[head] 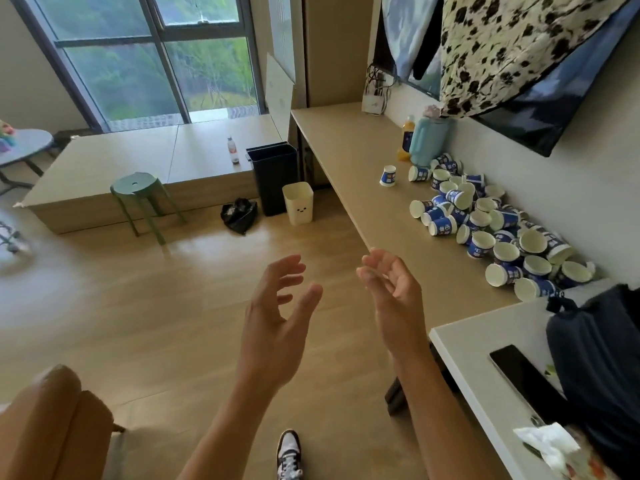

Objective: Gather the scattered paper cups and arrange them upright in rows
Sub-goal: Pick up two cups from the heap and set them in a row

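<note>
A heap of several blue-and-white paper cups [485,226] lies scattered along the wall side of a long wooden desk [374,188], most on their sides. One single cup [388,175] stands apart, upside down, near the far end of the heap. My left hand [277,306] is raised over the floor, fingers spread, holding nothing. My right hand [394,292] hovers by the desk's front edge, palm facing left, fingers apart and empty. Both hands are well short of the cups.
A teal jug [427,140] and an orange bottle [407,136] stand beyond the cups. A white table [464,358] at right holds a phone [519,372] and dark bag [599,351]. A black bin [273,178], cream bin [298,202] and green stool [142,195] stand on the floor.
</note>
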### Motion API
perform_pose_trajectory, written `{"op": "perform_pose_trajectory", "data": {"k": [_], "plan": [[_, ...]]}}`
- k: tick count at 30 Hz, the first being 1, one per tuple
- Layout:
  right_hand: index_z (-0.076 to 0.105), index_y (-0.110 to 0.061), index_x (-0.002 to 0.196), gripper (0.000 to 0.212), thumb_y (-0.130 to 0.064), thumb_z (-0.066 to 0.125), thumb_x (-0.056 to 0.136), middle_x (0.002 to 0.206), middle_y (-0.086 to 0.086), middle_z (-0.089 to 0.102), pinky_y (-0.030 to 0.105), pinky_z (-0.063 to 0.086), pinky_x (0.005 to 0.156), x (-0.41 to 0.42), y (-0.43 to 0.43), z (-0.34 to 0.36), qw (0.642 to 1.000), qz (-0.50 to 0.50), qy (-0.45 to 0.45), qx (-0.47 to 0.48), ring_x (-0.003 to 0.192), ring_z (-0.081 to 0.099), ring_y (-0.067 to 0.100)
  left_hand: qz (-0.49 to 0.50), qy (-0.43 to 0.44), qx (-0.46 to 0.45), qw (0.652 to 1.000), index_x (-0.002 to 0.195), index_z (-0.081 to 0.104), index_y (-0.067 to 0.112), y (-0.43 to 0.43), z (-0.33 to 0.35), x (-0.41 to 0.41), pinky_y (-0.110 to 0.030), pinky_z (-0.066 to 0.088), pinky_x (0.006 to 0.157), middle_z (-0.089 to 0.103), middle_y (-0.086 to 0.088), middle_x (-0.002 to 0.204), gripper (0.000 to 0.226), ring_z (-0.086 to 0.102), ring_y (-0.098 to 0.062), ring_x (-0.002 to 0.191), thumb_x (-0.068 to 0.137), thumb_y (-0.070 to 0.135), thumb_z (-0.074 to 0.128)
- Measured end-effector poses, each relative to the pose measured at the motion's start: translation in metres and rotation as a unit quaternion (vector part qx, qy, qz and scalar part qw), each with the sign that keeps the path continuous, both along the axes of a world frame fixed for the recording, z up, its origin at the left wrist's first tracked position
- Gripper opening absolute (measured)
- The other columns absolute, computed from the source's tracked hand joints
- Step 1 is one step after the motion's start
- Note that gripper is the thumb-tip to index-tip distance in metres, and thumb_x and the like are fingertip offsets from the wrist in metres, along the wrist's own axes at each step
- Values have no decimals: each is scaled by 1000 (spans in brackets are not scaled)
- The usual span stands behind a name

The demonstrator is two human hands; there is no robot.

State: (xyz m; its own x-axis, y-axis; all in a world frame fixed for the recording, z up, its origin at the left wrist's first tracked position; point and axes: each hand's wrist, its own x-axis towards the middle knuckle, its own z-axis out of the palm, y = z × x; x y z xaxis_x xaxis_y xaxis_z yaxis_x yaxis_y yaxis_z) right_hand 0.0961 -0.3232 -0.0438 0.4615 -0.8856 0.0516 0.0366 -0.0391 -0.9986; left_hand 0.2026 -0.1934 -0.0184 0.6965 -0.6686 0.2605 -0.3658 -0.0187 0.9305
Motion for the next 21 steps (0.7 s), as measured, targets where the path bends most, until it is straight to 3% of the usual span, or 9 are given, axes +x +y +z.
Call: {"op": "perform_pose_trajectory", "data": {"k": [4,11,15,21], "plan": [[59,-21,134,39,-26,67,96,123,-10,68,24,53,98,70,-48,11,1000,-25,6,-17,110,65,-4,-24,18,-4,1000,126,57,34,-54,12,80,-24,53,89,67,20,118,50,63,5,110,84,60,56],[60,-21,132,36,-23,67,96,119,-8,70,31,53,101,160,-109,13,998,-55,0,8,112,68,7,-63,48,9,997,128,59,27,-131,24,178,-21,50,88,67,13,117,30,63,2,109,99,32,61],[60,-23,129,34,-22,67,97,118,-6,71,36,52,105,206,-153,6,998,-62,7,18,111,68,8,-67,59,22,996,129,58,30,-174,15,223,-25,53,90,67,14,116,31,63,2,108,99,32,62],[60,-22,131,36,-24,68,96,117,-5,72,38,52,105,274,-246,-11,998,-55,4,22,111,69,11,-53,69,35,996,130,59,27,-259,0,287,-18,50,85,68,11,117,31,64,2,106,99,30,61]]}}
